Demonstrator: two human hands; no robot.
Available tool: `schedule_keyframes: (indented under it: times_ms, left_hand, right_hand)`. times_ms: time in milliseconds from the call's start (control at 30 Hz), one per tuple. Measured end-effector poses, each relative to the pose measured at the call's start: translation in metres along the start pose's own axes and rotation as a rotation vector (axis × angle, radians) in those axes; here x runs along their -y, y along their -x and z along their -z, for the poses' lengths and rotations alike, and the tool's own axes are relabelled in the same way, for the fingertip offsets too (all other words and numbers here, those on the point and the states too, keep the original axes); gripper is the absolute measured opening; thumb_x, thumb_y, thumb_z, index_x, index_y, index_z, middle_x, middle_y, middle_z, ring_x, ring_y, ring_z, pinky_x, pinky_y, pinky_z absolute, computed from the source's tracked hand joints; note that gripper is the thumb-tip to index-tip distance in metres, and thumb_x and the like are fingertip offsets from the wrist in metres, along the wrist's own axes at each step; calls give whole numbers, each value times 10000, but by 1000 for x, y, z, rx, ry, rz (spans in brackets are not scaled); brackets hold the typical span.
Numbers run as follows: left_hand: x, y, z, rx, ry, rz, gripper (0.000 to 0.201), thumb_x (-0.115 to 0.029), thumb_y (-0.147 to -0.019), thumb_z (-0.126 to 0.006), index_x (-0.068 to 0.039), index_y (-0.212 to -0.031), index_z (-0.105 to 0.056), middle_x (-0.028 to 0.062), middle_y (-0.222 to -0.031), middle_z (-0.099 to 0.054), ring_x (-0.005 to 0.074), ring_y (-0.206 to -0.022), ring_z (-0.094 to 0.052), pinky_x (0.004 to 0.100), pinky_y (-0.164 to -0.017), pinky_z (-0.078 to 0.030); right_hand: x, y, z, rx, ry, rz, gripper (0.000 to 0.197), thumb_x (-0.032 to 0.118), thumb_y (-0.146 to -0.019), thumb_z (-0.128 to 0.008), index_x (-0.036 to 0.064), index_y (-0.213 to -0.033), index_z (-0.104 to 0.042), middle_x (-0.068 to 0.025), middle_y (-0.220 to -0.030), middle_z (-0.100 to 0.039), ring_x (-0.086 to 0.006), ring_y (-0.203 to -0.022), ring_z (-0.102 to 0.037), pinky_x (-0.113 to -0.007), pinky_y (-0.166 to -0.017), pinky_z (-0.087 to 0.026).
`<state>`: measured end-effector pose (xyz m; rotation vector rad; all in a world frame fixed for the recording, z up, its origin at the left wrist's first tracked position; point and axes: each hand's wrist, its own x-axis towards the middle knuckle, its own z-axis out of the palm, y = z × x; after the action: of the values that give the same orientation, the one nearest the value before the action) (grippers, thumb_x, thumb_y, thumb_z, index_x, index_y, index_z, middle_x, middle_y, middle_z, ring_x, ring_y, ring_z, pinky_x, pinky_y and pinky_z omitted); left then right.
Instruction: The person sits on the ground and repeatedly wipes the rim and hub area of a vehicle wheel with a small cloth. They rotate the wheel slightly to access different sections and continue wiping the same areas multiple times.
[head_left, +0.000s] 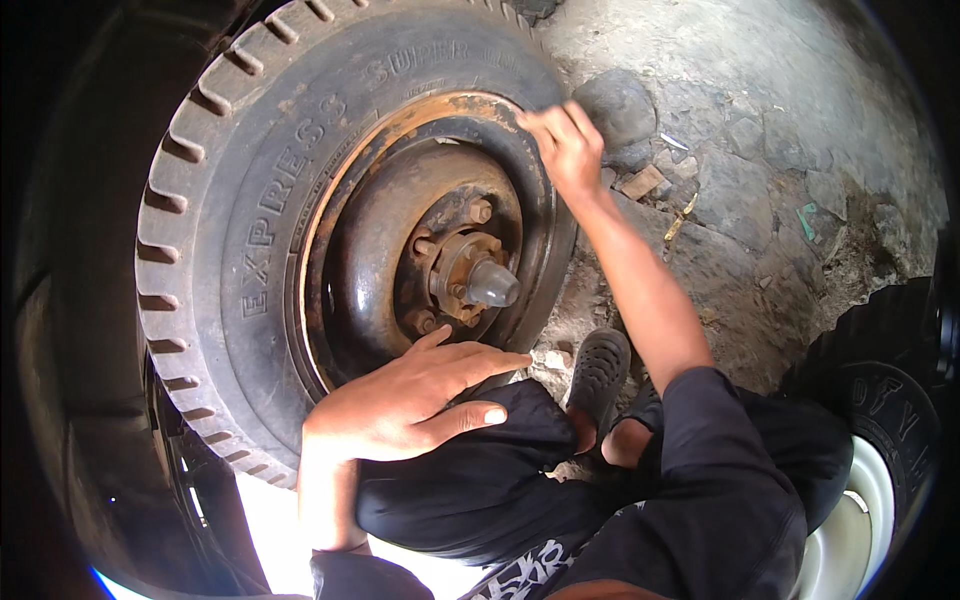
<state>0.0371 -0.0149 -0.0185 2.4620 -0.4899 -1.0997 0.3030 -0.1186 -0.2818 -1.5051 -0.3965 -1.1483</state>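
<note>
A large black truck tyre stands upright before me on a dark, rust-marked steel wheel. At the wheel's centre, a rusty hub with nuts around it carries a grey rounded cap. My right hand is at the upper right of the wheel, its fingers curled and closed by the rusty rim edge. Whatever they hold, if anything, is hidden. Below the hub, my left hand is open, fingers stretched out, over the lower part of the tyre and close to my knee. Nothing is in it.
A second tyre with a pale rim is at the lower right. A brown block, a yellowish strip, a teal piece and a dark rounded lump lie on the rough ground. My dark clog is near the tyre.
</note>
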Motion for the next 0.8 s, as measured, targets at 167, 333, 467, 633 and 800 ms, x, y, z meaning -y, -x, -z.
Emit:
schedule_keyframes:
  times_ms: [167, 333, 467, 633, 800]
  left_hand:
    - [-6, 14, -5, -16, -26, -39, 569, -382, -1082, -622, -93, -1557, -500, 168, -1472, -600, 375, -1432, -527, 636, -1235, -307]
    - [-10, 41, -15, -208, 56, -115, 520, -291, -1082, -632, 11, -1496, -547, 240, -1415, -636, 407, -1343, -604, 455, -1141, -467]
    - [-42, 94, -24, -544, 42, -126, 463, -241, -1065, -652, 19, -1445, -609, 226, -1359, -685, 357, -1267, -669, 441, -1115, -500]
    - [-53, 129, -37, -1045, 209, -388, 228, -12, -1029, -650, 19, -1226, -762, 138, -1112, -790, 210, -1053, -749, 325, -963, -565]
    - [-24, 136, -36, -1460, -49, -458, 200, 17, -1009, -649, 13, -1154, -787, 132, -1044, -799, 205, -979, -755, 328, -922, -567]
  right_hand:
    - [76, -78, -12, 106, -365, 304, 172, -44, -841, -836, 41, -990, -819, -68, -917, -731, -160, -784, -731, -276, -682, -639]
    - [117, -87, -9, 74, -359, 355, 150, 6, -877, -826, 77, -1008, -812, -43, -908, -724, -147, -784, -751, -288, -674, -654]
    - [72, -71, -15, 2, -151, 228, 83, 34, -902, -824, 76, -963, -786, -47, -898, -729, -179, -795, -766, -328, -681, -666]
    - [67, -62, -11, 31, -165, 59, 144, -80, -860, -800, 35, -940, -770, -92, -885, -737, -227, -819, -751, -350, -735, -630]
    - [130, -85, -5, 84, -135, 394, 129, -88, -848, -797, 11, -912, -745, -143, -921, -742, -280, -907, -762, -375, -776, -623]
